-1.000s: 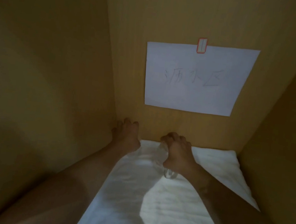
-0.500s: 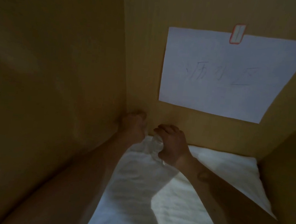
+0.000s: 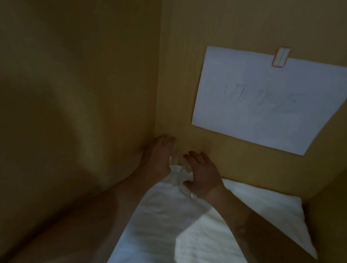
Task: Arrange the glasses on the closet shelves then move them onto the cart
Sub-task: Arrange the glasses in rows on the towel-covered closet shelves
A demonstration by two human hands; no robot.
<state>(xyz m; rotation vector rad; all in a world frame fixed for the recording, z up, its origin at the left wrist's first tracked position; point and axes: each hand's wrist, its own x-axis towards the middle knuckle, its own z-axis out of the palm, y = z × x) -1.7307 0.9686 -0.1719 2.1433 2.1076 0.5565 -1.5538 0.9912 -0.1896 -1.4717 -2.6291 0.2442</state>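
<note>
Two clear glasses stand on the white towel (image 3: 211,231) in the shelf's back-left corner, both faint in the dim light. My left hand (image 3: 159,155) reaches into the corner, its fingers curled round the left glass (image 3: 172,159), which it mostly hides. The second glass (image 3: 184,175) stands just to the right of the first. My right hand (image 3: 203,175) lies against this one with fingers straightened and thumb spread, its grip loosened.
Wooden closet walls close in on the left (image 3: 64,98), back and right (image 3: 341,213). On the back wall hangs a white paper sign (image 3: 278,103) with handwriting, taped at its top. The towel covers the shelf floor out to the right.
My right hand's fingers have uncurled from the second glass, which now stands beside the first. The view has shifted slightly left. My left hand stays in the corner.
</note>
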